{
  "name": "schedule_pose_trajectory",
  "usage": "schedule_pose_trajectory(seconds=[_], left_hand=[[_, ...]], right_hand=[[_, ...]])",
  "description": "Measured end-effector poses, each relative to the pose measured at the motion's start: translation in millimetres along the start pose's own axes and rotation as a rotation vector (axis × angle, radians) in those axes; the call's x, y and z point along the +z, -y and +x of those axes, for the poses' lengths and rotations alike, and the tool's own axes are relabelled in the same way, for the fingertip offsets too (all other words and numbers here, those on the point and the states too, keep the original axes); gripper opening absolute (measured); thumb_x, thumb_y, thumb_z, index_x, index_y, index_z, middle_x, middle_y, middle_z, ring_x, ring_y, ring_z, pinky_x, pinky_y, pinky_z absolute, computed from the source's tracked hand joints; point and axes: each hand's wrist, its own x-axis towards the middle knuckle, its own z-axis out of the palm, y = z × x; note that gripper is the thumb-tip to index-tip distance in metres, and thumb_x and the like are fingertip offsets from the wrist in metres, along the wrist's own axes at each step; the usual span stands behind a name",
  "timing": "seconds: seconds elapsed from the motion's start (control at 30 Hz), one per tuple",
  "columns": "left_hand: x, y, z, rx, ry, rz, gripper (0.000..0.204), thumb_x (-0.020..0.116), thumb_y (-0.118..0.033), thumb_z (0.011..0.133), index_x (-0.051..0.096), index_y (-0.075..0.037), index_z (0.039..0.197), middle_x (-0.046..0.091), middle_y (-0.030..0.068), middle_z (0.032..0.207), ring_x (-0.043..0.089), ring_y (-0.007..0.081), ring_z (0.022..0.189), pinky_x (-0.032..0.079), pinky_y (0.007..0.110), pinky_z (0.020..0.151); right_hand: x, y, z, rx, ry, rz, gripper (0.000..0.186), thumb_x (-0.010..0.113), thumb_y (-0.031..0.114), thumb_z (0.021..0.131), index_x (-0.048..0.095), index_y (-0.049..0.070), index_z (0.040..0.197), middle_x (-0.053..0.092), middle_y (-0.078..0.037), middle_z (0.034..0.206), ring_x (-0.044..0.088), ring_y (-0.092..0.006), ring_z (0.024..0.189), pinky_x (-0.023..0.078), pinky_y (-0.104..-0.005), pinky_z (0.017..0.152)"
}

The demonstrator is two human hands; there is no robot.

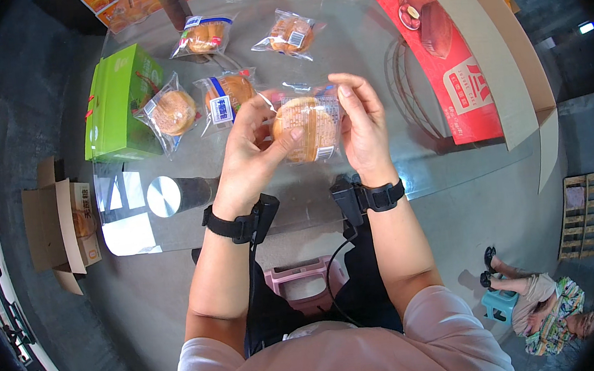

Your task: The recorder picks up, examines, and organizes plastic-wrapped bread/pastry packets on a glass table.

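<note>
You held one wrapped bun (303,127) up in front of you, above a glass table (362,43). Your left hand (251,150) gripped its left side, thumb pressed across the front of the clear wrapper. Your right hand (363,125) closed on its right edge, fingers curled behind the pack. Both hands were clamped on the same bun, close together, with a black strap on each wrist.

On the table beyond your hands lay more wrapped buns: one (173,112) leaning by a green box (117,102), one (226,96) just behind your left hand, and two farther back (204,35) (291,36). A metal-lidded cup (169,195) stood near your left wrist. A red carton (441,50) lay open to your right. A seated person (537,302) was on the floor at lower right, well apart from you.

What might have gone wrong, judging from the grip: your left thumb bore down on soft bread, so a hard squeeze could have flattened it or burst the wrapper. The film looked slick, and pulling the hands apart could have let the bun slip onto the glass or knock the bun behind it.
</note>
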Motion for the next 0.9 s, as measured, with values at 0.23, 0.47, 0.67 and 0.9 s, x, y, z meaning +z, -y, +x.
schedule_pose_trajectory(seconds=[0.23, 0.47, 0.67, 0.9], left_hand=[[-0.9, -6.0, 1.1, -0.086, -0.144, -0.221, 0.045, 0.07, -0.016, 0.086, 0.047, -0.006, 0.124, 0.06, 0.0056, 0.105, 0.058, 0.0118, 0.093, 0.047, 0.026, 0.077], [-6.1, 6.0, 3.2, -0.212, -0.16, -0.279, 0.045, 0.067, -0.027, 0.089, 0.048, -0.008, 0.124, 0.059, 0.0021, 0.099, 0.058, 0.0095, 0.093, 0.044, 0.022, 0.074], [-8.3, 5.7, 5.9, -0.173, -0.199, -0.335, 0.055, 0.058, -0.042, 0.093, 0.045, -0.007, 0.133, 0.054, 0.0073, 0.12, 0.051, 0.0153, 0.11, 0.041, 0.032, 0.092], [-2.9, 1.9, 4.8, 0.373, -0.013, 0.088, 0.069, 0.075, -0.028, 0.082, 0.043, -0.005, 0.138, 0.047, 0.0116, 0.135, 0.041, 0.0224, 0.129, 0.032, 0.038, 0.107]], right_hand=[[-3.9, 11.3, -1.1, -0.208, 0.055, -0.524, 0.059, 0.069, 0.003, 0.082, 0.047, 0.013, 0.136, 0.052, -0.013, 0.13, 0.056, -0.0184, 0.105, 0.047, -0.0292, 0.085], [2.0, 6.6, -7.5, -0.545, 0.353, -0.941, 0.08, 0.081, 0.0, 0.06, 0.053, 0.022, 0.132, 0.027, -0.011, 0.151, 0.033, -0.0328, 0.132, 0.033, -0.0428, 0.107], [-6.8, 13.0, -1.9, -0.527, 0.275, -0.938, 0.07, 0.087, 0.02, 0.058, 0.06, 0.017, 0.122, 0.039, -0.007, 0.144, 0.027, -0.0341, 0.136, 0.027, -0.0451, 0.111], [-14.2, 10.5, -3.2, -0.352, 0.354, -0.869, 0.066, 0.086, 0.036, 0.064, 0.06, 0.01, 0.12, 0.053, -0.004, 0.132, 0.028, -0.0319, 0.136, 0.027, -0.0457, 0.11]])
